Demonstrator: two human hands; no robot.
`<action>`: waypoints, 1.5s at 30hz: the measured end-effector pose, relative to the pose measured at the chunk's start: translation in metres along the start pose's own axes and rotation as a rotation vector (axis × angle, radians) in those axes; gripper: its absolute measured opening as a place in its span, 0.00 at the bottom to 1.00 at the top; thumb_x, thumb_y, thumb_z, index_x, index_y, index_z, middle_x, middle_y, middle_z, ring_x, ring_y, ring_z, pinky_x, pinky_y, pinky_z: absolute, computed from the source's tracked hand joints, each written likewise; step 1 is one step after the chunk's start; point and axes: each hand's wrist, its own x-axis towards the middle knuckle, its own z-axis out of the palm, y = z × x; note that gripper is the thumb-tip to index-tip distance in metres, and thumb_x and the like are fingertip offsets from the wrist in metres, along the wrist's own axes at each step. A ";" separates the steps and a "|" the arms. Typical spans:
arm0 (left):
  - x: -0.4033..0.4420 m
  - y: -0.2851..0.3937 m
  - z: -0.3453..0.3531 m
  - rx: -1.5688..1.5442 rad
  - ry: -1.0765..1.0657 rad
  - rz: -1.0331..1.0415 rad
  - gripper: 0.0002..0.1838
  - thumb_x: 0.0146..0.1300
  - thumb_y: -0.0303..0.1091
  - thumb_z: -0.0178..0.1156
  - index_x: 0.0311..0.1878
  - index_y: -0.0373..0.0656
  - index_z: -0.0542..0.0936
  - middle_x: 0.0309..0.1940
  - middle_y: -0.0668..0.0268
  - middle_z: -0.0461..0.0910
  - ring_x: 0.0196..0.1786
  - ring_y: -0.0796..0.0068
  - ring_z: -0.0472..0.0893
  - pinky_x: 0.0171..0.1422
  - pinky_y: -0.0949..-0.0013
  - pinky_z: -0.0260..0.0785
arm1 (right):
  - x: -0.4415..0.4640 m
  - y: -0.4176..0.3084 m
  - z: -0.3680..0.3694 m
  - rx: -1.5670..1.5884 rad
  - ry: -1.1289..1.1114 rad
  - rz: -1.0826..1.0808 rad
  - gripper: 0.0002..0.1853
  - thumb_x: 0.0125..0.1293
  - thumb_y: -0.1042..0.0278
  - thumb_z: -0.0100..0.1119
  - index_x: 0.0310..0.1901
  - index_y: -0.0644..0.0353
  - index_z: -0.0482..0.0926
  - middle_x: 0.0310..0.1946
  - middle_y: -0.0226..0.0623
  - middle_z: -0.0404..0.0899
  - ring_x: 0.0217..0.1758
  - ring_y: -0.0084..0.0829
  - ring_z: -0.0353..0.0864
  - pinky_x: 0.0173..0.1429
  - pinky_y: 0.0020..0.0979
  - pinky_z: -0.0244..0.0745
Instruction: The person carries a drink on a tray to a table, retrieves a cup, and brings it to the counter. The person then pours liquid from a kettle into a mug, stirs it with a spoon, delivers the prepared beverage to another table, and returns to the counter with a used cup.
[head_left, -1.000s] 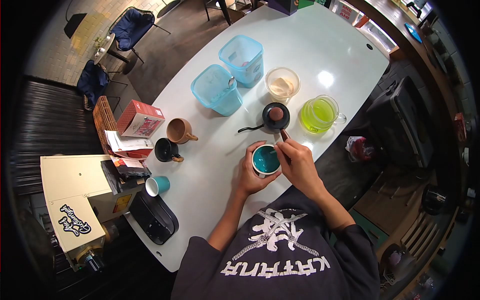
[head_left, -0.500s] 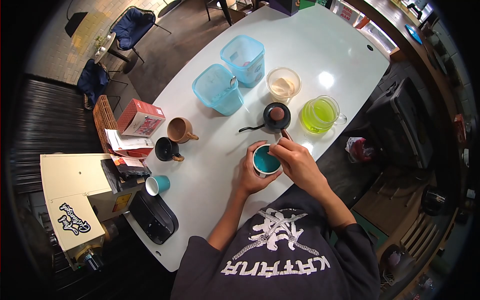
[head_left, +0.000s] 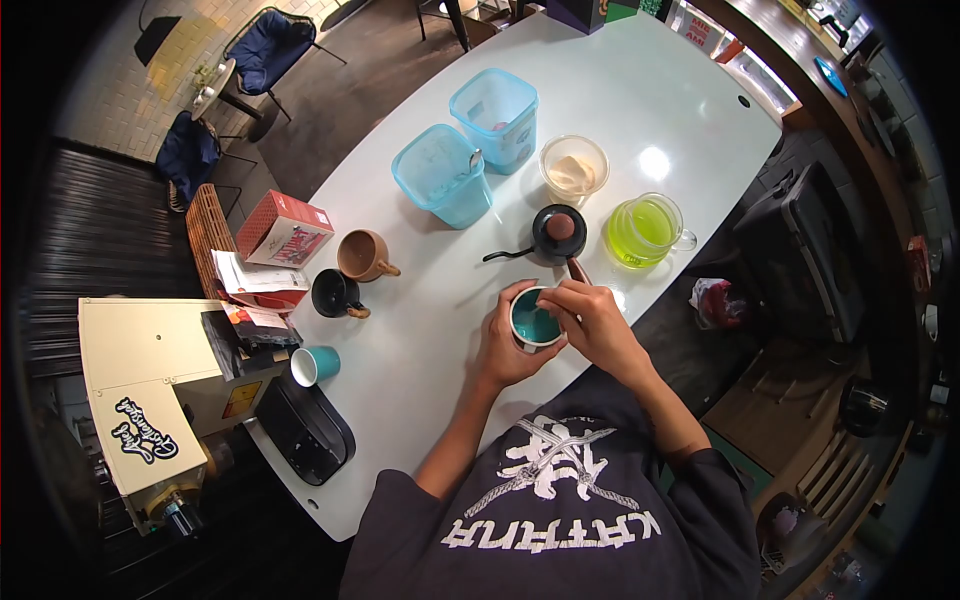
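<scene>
Cradled in my left hand [head_left: 503,352] is a cup [head_left: 534,318] with a teal inside and a pale rim, its fingers wrapped round the side. My right hand [head_left: 600,325] is pinched at the mouth of the cup, fingertips over the rim. Whatever thin thing it may hold there is mostly hidden by the fingers. Just beyond the cup stands a small black gooseneck kettle [head_left: 558,232] with a brown knob; its handle points toward my right hand. A glass jug [head_left: 640,235] of bright green liquid is to the right of the kettle.
Behind the kettle are a clear tub [head_left: 573,165] with pale contents and two blue containers, the nearer one [head_left: 440,180] with a spoon. Brown [head_left: 366,255] and black [head_left: 335,293] mugs, a teal cup [head_left: 316,366], a red box [head_left: 285,230] and a cream machine [head_left: 140,350] stand left.
The view has shifted slightly, so things on the table sit a little differently. My right fingers have moved slightly at the cup's mouth; my left hand keeps its hold.
</scene>
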 end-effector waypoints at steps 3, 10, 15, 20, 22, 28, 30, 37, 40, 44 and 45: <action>0.000 -0.001 0.001 -0.016 0.003 0.000 0.47 0.41 0.39 0.82 0.64 0.38 0.67 0.55 0.53 0.77 0.54 0.55 0.82 0.59 0.59 0.75 | 0.000 -0.002 0.001 -0.073 0.092 -0.027 0.07 0.63 0.77 0.63 0.42 0.67 0.80 0.30 0.45 0.77 0.32 0.49 0.80 0.37 0.42 0.73; 0.000 0.005 -0.001 -0.007 -0.003 -0.033 0.47 0.41 0.38 0.82 0.64 0.39 0.67 0.54 0.53 0.78 0.54 0.55 0.82 0.58 0.59 0.75 | -0.007 -0.012 -0.011 -0.250 -0.040 0.007 0.08 0.62 0.78 0.62 0.42 0.66 0.79 0.32 0.45 0.77 0.33 0.50 0.80 0.38 0.44 0.74; -0.001 -0.001 0.001 -0.030 -0.005 -0.014 0.47 0.40 0.37 0.82 0.65 0.39 0.67 0.54 0.53 0.78 0.54 0.55 0.82 0.58 0.59 0.75 | -0.005 -0.010 -0.001 -0.087 -0.106 0.037 0.05 0.63 0.78 0.61 0.40 0.67 0.79 0.33 0.46 0.78 0.34 0.51 0.81 0.41 0.45 0.74; 0.000 0.003 -0.001 -0.009 -0.007 -0.020 0.47 0.41 0.37 0.82 0.65 0.38 0.67 0.54 0.53 0.78 0.54 0.56 0.82 0.59 0.59 0.75 | -0.003 -0.007 0.003 -0.131 0.069 0.005 0.04 0.65 0.77 0.61 0.39 0.67 0.78 0.33 0.47 0.78 0.33 0.52 0.80 0.40 0.46 0.74; 0.000 0.005 0.000 0.007 -0.003 -0.016 0.47 0.41 0.38 0.82 0.65 0.38 0.67 0.53 0.54 0.79 0.54 0.56 0.82 0.59 0.59 0.75 | -0.004 -0.009 0.000 -0.189 0.096 0.023 0.05 0.65 0.77 0.61 0.41 0.67 0.79 0.32 0.46 0.77 0.32 0.52 0.80 0.38 0.44 0.73; 0.000 0.005 0.000 -0.017 -0.008 -0.032 0.47 0.41 0.38 0.82 0.65 0.38 0.67 0.53 0.54 0.79 0.53 0.56 0.83 0.59 0.59 0.75 | -0.011 -0.018 -0.011 -0.234 -0.035 0.056 0.06 0.62 0.77 0.62 0.39 0.67 0.77 0.32 0.46 0.77 0.34 0.51 0.81 0.40 0.46 0.74; 0.000 0.002 0.000 -0.055 -0.011 -0.048 0.47 0.41 0.37 0.82 0.65 0.39 0.67 0.54 0.54 0.78 0.53 0.56 0.83 0.59 0.59 0.75 | -0.011 -0.017 -0.009 -0.197 -0.080 0.033 0.06 0.62 0.76 0.62 0.39 0.67 0.77 0.32 0.46 0.77 0.34 0.51 0.81 0.40 0.46 0.74; -0.001 -0.001 0.000 -0.011 -0.004 -0.006 0.47 0.41 0.38 0.81 0.65 0.39 0.67 0.55 0.54 0.78 0.54 0.56 0.83 0.58 0.59 0.75 | -0.005 -0.006 0.003 -0.125 0.109 -0.042 0.07 0.65 0.76 0.62 0.43 0.66 0.79 0.30 0.44 0.76 0.30 0.49 0.79 0.36 0.42 0.72; 0.000 0.003 0.001 -0.032 -0.009 -0.042 0.47 0.41 0.38 0.81 0.65 0.38 0.67 0.54 0.53 0.78 0.54 0.56 0.83 0.58 0.59 0.75 | -0.008 -0.008 -0.004 -0.216 0.111 -0.004 0.07 0.64 0.77 0.62 0.43 0.66 0.79 0.30 0.44 0.75 0.30 0.49 0.78 0.35 0.42 0.72; 0.000 0.001 0.001 -0.009 -0.003 -0.019 0.47 0.41 0.38 0.81 0.65 0.38 0.67 0.53 0.54 0.79 0.53 0.56 0.83 0.57 0.59 0.76 | -0.014 -0.010 -0.012 -0.214 -0.020 -0.026 0.06 0.64 0.77 0.62 0.43 0.66 0.80 0.29 0.44 0.75 0.30 0.50 0.78 0.35 0.43 0.72; 0.000 0.000 0.001 -0.011 -0.008 -0.018 0.47 0.41 0.38 0.82 0.65 0.39 0.67 0.53 0.54 0.79 0.52 0.56 0.83 0.57 0.59 0.76 | -0.014 -0.010 -0.010 -0.214 -0.018 -0.027 0.06 0.64 0.77 0.62 0.43 0.66 0.80 0.29 0.44 0.75 0.30 0.50 0.78 0.35 0.43 0.72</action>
